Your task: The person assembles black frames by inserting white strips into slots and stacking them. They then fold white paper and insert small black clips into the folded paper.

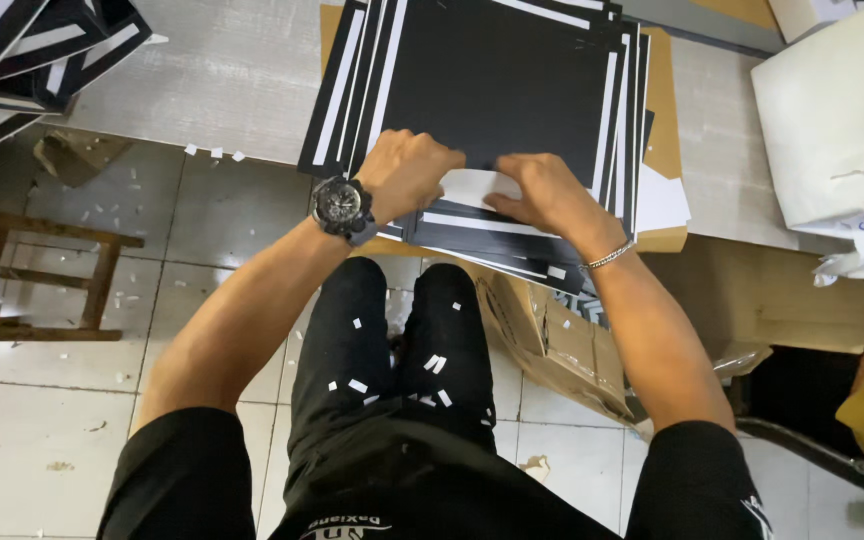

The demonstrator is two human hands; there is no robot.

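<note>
White strip of paper (479, 187) is lying along the near edge of a stack of black sheets (497, 90) on a grey table (232, 70), and both hands are pinching it. Left hand (407, 172), wearing a dark wristwatch (341, 208), is gripping one end while right hand (544, 192) is pressing the other; white scraps (435, 364) are dotting the person's black trousers (392, 350).

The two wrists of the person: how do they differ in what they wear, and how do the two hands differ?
The left wrist wears a bulky black watch; the right wrist wears a thin silver bracelet. The left hand is curled like a fist on the black sheet; the right hand lies flatter, its fingers on the white strip. Both hands rest on the near edge of the stack.
</note>
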